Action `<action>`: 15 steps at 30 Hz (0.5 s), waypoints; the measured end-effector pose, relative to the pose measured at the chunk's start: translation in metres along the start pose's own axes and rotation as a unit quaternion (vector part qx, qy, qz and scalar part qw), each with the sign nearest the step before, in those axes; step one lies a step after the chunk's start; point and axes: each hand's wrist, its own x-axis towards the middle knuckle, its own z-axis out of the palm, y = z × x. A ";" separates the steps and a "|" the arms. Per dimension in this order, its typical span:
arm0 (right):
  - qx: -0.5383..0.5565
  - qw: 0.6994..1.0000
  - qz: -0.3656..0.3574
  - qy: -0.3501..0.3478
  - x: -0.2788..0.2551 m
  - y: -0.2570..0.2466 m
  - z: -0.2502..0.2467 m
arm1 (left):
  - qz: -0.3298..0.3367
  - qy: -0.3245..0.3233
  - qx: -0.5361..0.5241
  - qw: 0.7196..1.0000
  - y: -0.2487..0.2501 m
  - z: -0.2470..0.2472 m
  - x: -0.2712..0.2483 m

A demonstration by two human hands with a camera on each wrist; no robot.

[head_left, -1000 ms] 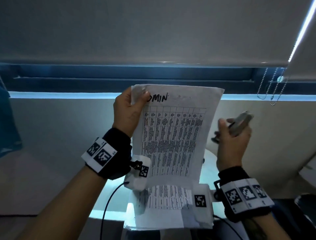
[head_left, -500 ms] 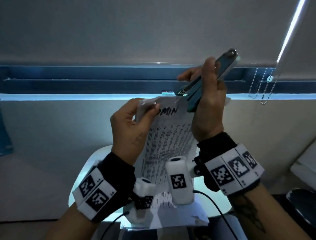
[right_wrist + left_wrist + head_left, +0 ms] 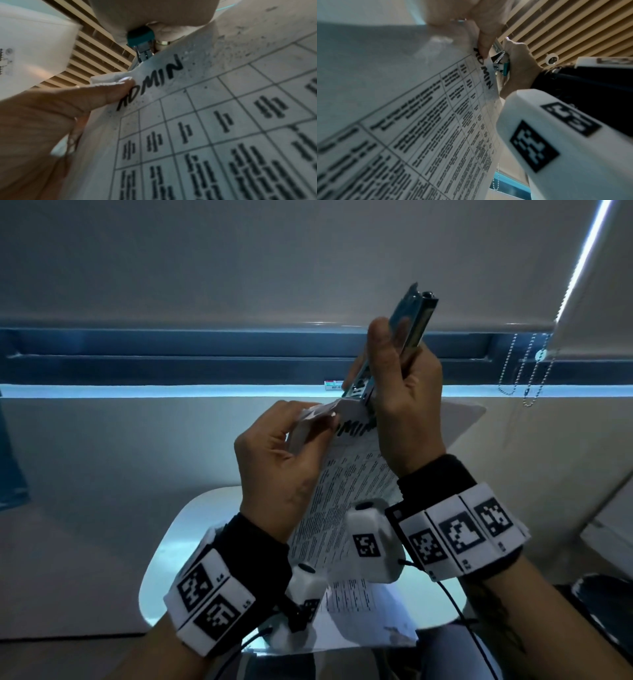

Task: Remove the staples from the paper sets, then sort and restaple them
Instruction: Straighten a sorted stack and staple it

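Observation:
A printed paper set (image 3: 346, 491) with "ADMIN" handwritten at the top is held upright in the air. My left hand (image 3: 313, 419) pinches its crumpled top left corner, thumb on the front by the letters. My right hand (image 3: 394, 364) grips a teal and metal stapler (image 3: 411, 316), held nearly upright. Its lower end meets the paper's top edge just right of my left thumb. In the left wrist view, the stapler's metal tip (image 3: 500, 63) touches the sheet (image 3: 419, 121) beside the writing. In the right wrist view, the teal stapler (image 3: 141, 36) sits above the word on the paper (image 3: 223, 94).
A white rounded table (image 3: 178, 542) lies below my hands, with more printed sheets (image 3: 370, 621) on it. Ahead are a lit window sill with a small box (image 3: 334, 385) and a blind's bead chain (image 3: 527, 371) at the right.
My right hand has brought the stapler from the paper's right side up to its top edge. The paper set has dropped lower and tilted, and my left hand keeps the corner.

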 end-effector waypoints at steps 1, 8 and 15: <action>-0.010 1.000 -0.008 -0.002 0.000 0.002 -0.001 | 0.002 0.001 0.005 1.000 0.000 0.000 0.000; -0.033 0.999 -0.010 -0.005 -0.001 0.001 0.000 | 0.003 0.009 0.013 1.000 0.001 0.003 -0.002; -0.157 0.984 -0.080 0.035 -0.004 0.014 0.003 | -0.001 0.027 0.015 1.000 0.003 0.002 -0.003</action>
